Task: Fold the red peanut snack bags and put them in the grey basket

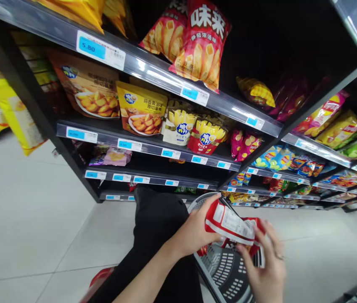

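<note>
Red and white snack bag (230, 223) is gripped by both hands, left hand (194, 229) and right hand (268, 269), fingers clamped on it. It's held right over a grey basket (228, 271).

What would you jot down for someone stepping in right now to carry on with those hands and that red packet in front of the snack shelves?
Left hand: grips the left end of the red snack packet.
Right hand: grips the packet's right end; a ring is on one finger.
Where things are: the packet is held over the grey shopping basket, which sits low in front of the dark shelves of bagged snacks with blue price tags.
Done: the packet is in hand, off the shelf.
Left: it is not yet in the basket, nor back on a shelf. Something red shows in the basket under the packet; I cannot tell what.
</note>
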`<state>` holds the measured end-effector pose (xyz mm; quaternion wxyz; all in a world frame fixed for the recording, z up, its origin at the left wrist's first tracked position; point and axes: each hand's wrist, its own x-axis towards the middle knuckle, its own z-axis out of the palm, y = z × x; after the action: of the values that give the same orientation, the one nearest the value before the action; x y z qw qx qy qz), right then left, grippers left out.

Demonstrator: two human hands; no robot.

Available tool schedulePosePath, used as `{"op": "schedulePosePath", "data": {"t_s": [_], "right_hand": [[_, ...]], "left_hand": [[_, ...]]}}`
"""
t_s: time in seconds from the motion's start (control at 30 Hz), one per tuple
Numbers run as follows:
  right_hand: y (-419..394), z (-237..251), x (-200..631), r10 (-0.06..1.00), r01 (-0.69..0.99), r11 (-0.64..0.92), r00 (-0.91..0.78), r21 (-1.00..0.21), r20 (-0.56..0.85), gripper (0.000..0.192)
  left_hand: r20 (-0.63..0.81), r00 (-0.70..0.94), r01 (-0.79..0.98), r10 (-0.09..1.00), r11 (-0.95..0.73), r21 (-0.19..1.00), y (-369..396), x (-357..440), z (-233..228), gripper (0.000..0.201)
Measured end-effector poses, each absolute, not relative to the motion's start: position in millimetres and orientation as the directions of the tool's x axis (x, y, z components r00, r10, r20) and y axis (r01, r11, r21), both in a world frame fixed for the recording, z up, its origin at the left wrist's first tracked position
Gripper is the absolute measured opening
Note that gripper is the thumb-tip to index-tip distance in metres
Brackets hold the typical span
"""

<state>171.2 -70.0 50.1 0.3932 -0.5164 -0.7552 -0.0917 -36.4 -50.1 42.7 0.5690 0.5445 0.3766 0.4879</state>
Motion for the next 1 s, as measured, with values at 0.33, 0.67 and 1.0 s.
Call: {"op": "schedulePosePath", "data": {"t_s": [0.33,0.67,1.0], "right_hand": [[-61.8,30.6,158.5,0.687,0.864,0.503,-0.418,0.027,0.595,0.051],[-60.7,17.8,123.0,0.683,0.897,0.375,-0.439,0.236,0.584,0.023],[-40.4,22.8,114.8,0.56,0.81,0.397,-0.586,0.432,0.585,0.029]], "left_hand": [[0.052,0.248,-0.367,0.967,0.044,0.929,-42.2,-26.3,33.2,0.02],[0.112,-0.051,-0.059,0.992,-0.115,0.992,-49.4,-14.7,32.8,0.02],[0.113,0.031,0.102,0.993,-0.115,0.988,-48.3,-20.4,35.1,0.024]]}}
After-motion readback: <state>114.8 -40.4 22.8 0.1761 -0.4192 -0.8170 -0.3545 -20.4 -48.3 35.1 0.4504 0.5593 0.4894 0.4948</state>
